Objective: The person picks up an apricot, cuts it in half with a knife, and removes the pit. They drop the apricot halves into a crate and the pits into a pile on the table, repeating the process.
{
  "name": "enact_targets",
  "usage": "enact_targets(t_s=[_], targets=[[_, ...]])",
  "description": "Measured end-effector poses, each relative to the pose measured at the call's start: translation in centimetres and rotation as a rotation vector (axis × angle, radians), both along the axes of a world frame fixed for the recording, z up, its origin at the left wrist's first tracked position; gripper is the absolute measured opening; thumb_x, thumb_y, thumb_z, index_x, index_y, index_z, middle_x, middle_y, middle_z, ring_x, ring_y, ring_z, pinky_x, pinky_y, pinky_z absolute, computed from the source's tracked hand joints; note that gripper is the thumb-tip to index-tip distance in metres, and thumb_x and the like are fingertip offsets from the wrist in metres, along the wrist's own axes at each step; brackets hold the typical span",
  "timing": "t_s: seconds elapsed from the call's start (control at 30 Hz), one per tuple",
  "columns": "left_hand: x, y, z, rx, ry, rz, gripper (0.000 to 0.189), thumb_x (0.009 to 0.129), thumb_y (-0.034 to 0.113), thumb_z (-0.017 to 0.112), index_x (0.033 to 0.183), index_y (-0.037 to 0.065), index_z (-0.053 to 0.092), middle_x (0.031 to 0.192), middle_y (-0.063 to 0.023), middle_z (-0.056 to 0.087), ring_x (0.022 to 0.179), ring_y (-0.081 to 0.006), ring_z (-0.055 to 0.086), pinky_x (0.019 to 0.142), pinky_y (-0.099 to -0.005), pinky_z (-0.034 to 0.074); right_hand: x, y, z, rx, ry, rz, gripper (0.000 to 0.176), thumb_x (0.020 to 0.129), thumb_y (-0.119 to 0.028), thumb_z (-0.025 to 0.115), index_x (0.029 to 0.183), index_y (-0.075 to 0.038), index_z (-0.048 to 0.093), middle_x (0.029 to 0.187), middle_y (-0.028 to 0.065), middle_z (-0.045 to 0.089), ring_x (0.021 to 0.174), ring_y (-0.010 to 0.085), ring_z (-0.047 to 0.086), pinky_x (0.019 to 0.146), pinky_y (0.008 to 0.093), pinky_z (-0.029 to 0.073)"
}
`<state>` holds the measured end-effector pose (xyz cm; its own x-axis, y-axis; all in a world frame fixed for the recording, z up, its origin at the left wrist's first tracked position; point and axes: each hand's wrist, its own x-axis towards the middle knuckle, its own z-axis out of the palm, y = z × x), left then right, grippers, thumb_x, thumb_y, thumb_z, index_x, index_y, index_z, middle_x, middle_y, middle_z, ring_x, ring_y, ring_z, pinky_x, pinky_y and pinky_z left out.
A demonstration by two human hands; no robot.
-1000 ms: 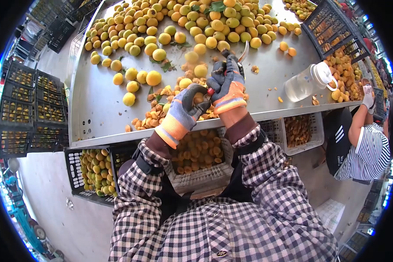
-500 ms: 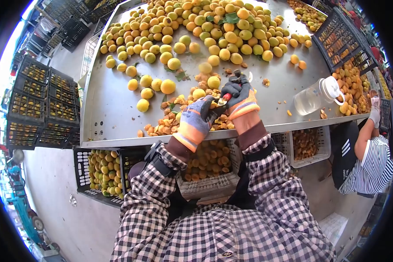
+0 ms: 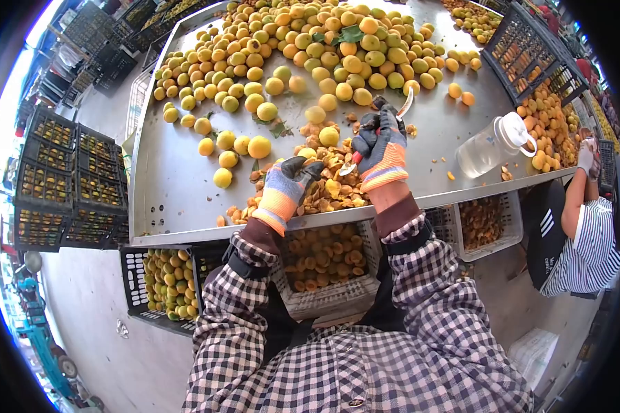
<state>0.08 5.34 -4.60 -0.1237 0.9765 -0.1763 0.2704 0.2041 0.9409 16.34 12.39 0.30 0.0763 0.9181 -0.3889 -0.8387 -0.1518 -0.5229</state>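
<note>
My left hand (image 3: 287,184), in a grey and orange glove, hovers over the left part of a heap of cut apricot pieces (image 3: 341,187). Its fingers and thumb are apart, with no fruit visible between them. My right hand (image 3: 381,148), gloved alike, is closed around a red-handled knife (image 3: 357,157). A pale curved blade (image 3: 407,102) sticks up past the fingers; how it joins the handle is hidden. Whole yellow-green apricots (image 3: 260,146) lie loose just beyond my left hand, and a large pile (image 3: 310,51) covers the far side of the metal table (image 3: 186,199).
A clear bottle (image 3: 486,153) lies tilted on the right. Below the table edge are a crate of apricot halves (image 3: 327,256), a crate of whole fruit (image 3: 169,282) and a crate of pieces (image 3: 482,224). Stacked crates (image 3: 69,182) stand left. A person in stripes (image 3: 585,241) sits right.
My left hand has moved left, away from my right hand, and its fingers have parted from the cut fruit. My right hand has turned slightly, with the curved blade now standing higher.
</note>
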Motion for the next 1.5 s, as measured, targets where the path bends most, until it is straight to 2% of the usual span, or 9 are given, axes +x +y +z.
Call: enact_targets(t_s=[0.23,0.3,0.5,0.6,0.7,0.9,1.03,1.17,1.5], targets=[[-1.1,-0.2,-0.4,0.118,0.244,-0.077,0.024,0.097,0.021,0.059,0.097,0.0,0.07,0.078,-0.0032,0.069,0.067,-0.008,0.054,0.064,-0.0238,0.046,0.4,0.4,-0.3,-0.009,-0.067,0.016,0.016,0.097,-0.02,0.053,0.112,-0.017,0.059,0.066,-0.0019,0.05,0.044,0.0064,0.029,0.037,0.023,0.022],[-1.8,0.1,-0.1,0.121,0.207,-0.095,0.042,0.096,0.039,0.057,0.099,-0.001,0.069,0.08,-0.0139,0.071,0.072,-0.0241,0.064,0.073,-0.0327,0.05,0.7,0.2,-0.3,0.005,-0.044,0.032,0.017,0.097,-0.02,0.053,0.112,-0.016,0.059,0.066,-0.0014,0.051,0.044,0.0063,0.03,0.037,0.0227,0.023],[-1.2,-1.6,4.5,0.066,-0.108,-0.508,0.027,0.092,0.021,0.061,0.106,-0.001,0.067,0.099,-0.0115,0.069,0.089,-0.0153,0.062,0.083,-0.0291,0.049,0.9,0.4,-0.2,-0.013,-0.119,0.076,0.015,0.094,-0.019,0.058,0.108,-0.013,0.062,0.067,0.0005,0.055,0.043,0.0067,0.036,0.036,0.0212,0.026],[-0.3,-2.9,5.5,0.025,-0.044,-0.637,0.024,0.092,0.016,0.062,0.108,-0.001,0.066,0.097,-0.0091,0.07,0.089,-0.0129,0.063,0.082,-0.0289,0.05,0.8,1.9,-1.6,0.209,-0.793,0.32,0.017,0.086,-0.025,0.069,0.092,-0.01,0.066,0.07,0.0025,0.062,0.051,0.0103,0.051,0.045,0.0282,0.042],[-0.1,-3.0,5.7,-0.003,-0.192,-0.654,0.024,0.093,0.017,0.062,0.109,-0.001,0.066,0.096,-0.0086,0.071,0.088,-0.0127,0.063,0.081,-0.0294,0.051,-0.1,2.8,-1.9,0.305,-1.82,0.504,0.041,0.088,-0.034,0.064,0.119,-0.008,0.058,0.095,0.0145,0.069,0.092,0.0284,0.067,0.08,0.0404,0.052],[-1.3,-2.5,5.0,0.051,-0.147,-0.507,0.023,0.093,0.014,0.061,0.11,-0.001,0.066,0.097,-0.008,0.071,0.087,-0.0126,0.064,0.08,-0.0282,0.051,-2.6,3.9,-3.7,0.212,-2.118,0.883,0.049,0.089,-0.036,0.06,0.131,-0.012,0.05,0.121,0.0155,0.063,0.114,0.0324,0.059,0.094,0.0406,0.048],[-2.9,-1.9,3.9,0.093,-0.175,-0.37,0.023,0.093,0.008,0.059,0.113,-0.003,0.065,0.1,-0.0059,0.07,0.091,-0.0109,0.064,0.079,-0.0246,0.051,-1.3,4.7,-5.8,0.396,-1.816,0.665,0.046,0.086,-0.034,0.063,0.126,-0.01,0.056,0.116,0.0146,0.066,0.109,0.0344,0.061,0.091,0.0403,0.049],[-3.8,-1.4,2.7,0.156,-0.386,-0.068,0.025,0.089,-0.004,0.058,0.114,-0.003,0.063,0.103,-0.0051,0.069,0.091,-0.0101,0.064,0.082,-0.0232,0.05,-1.3,3.1,-3.7,0.424,-0.959,0.649,0.03,0.082,-0.007,0.072,0.111,-0.003,0.064,0.103,0.006,0.069,0.093,0.0112,0.062,0.082,0.0267,0.05],[-2.4,-1.0,3.8,0.696,0.062,-0.144,0.053,0.077,0.0,0.076,0.126,0.002,0.055,0.119,-0.0041,0.059,0.105,-0.0143,0.058,0.09,-0.0296,0.049,-2.7,-1.8,-0.5,0.446,-0.647,0.775,0.023,0.09,-0.012,0.067,0.111,-0.002,0.063,0.099,0.0052,0.068,0.088,0.0092,0.06,0.077,0.0247,0.05]])
